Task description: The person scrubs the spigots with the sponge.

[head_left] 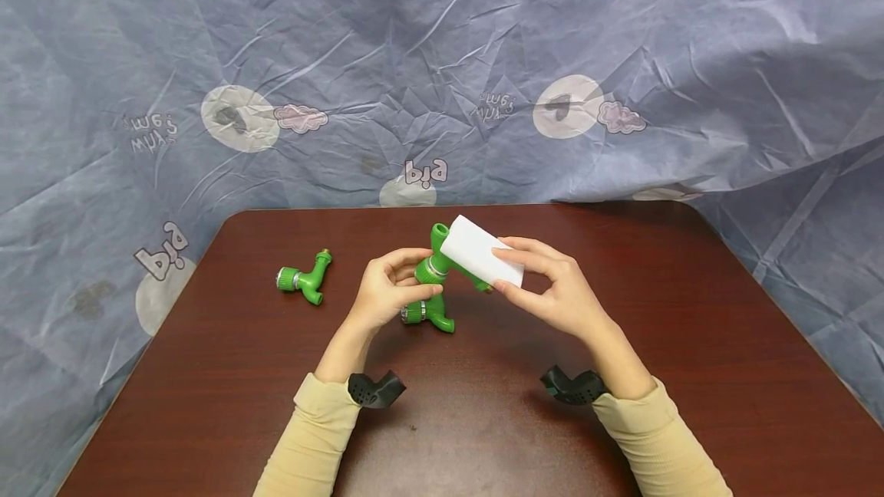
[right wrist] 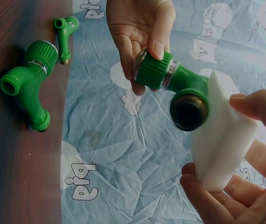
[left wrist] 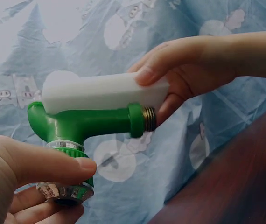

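Note:
Above the table, my left hand (head_left: 387, 286) grips a green tap (left wrist: 91, 122) by its ribbed knob (left wrist: 74, 151), thumb on one side and fingers on the other. The tap's brass threaded end (left wrist: 149, 119) points toward the right hand. My right hand (head_left: 555, 286) pinches a white rectangular block, likely a sponge (head_left: 479, 251), between thumb and fingers. One long face of the sponge lies against the tap's body, as the left wrist view shows. A second green tap (head_left: 435, 314) rests on the table just below the left hand, partly hidden by it.
Another green tap (head_left: 307, 278) lies farther left on the dark reddish-brown table (head_left: 621, 420). A wrinkled blue-grey printed cloth (head_left: 442, 98) hangs behind the table's far edge. Black wrist bands (head_left: 376, 390) sit on both forearms.

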A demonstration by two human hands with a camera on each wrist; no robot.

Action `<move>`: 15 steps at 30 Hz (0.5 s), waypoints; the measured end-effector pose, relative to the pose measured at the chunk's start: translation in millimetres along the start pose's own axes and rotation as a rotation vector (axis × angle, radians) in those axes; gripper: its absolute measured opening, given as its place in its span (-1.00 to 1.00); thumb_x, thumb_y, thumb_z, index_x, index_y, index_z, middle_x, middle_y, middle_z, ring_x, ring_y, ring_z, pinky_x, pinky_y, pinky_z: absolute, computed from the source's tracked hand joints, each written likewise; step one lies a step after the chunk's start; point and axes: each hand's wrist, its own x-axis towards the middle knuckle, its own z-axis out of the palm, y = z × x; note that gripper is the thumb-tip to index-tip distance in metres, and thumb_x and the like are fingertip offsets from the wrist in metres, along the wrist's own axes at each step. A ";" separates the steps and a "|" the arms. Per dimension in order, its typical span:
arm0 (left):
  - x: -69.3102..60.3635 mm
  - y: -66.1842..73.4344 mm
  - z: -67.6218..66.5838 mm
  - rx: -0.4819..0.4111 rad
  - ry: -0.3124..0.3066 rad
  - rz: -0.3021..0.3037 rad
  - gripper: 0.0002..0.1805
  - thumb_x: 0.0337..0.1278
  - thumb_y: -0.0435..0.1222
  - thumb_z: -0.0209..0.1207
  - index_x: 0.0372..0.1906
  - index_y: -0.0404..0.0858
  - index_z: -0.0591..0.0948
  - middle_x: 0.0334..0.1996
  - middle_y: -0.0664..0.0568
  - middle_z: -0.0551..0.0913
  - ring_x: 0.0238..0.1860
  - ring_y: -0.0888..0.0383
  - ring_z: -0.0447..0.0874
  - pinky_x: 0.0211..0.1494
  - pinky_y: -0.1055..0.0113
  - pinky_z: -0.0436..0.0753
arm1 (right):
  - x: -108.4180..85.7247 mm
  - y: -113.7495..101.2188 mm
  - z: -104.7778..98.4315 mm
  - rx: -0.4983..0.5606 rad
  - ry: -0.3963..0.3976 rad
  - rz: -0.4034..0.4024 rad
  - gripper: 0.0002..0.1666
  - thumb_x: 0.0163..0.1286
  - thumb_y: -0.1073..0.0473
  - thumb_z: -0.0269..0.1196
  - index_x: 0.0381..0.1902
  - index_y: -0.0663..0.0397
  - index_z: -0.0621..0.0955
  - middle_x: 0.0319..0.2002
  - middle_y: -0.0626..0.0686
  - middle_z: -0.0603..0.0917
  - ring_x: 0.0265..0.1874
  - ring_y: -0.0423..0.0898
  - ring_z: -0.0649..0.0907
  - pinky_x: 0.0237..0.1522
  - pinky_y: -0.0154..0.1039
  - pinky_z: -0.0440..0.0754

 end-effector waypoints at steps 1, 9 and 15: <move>0.0 -0.1 -0.2 0.002 0.014 -0.004 -0.47 -0.27 -0.65 0.34 0.00 -0.49 0.56 -0.18 -0.15 0.66 -0.29 0.16 0.69 -0.22 0.33 0.67 | -1.1 4.4 0.3 -0.001 -0.002 -0.003 -0.59 -0.06 0.46 0.42 -0.15 0.31 0.66 -0.07 0.26 0.62 -0.08 0.10 0.61 -0.03 -0.46 0.44; 0.9 1.2 -3.5 -0.081 0.132 -0.016 -0.47 -0.34 -0.67 0.36 -0.06 -0.48 0.54 -0.27 -0.05 0.69 -0.35 0.11 0.71 -0.31 0.32 0.68 | -8.1 36.4 -2.2 -0.055 0.051 0.041 -0.55 -0.05 0.35 0.45 -0.11 0.10 0.70 0.00 0.08 0.63 -0.04 -0.02 0.60 -0.06 -0.49 0.41; 0.8 -0.4 5.1 -0.048 0.154 0.012 -0.48 -0.41 -0.69 0.37 -0.14 -0.47 0.53 -0.28 -0.04 0.66 -0.40 0.13 0.70 -0.33 0.30 0.68 | -8.9 33.9 5.0 -0.063 0.082 0.026 -0.51 -0.03 0.29 0.47 -0.06 0.07 0.69 0.02 0.04 0.62 -0.02 -0.02 0.60 -0.04 -0.47 0.44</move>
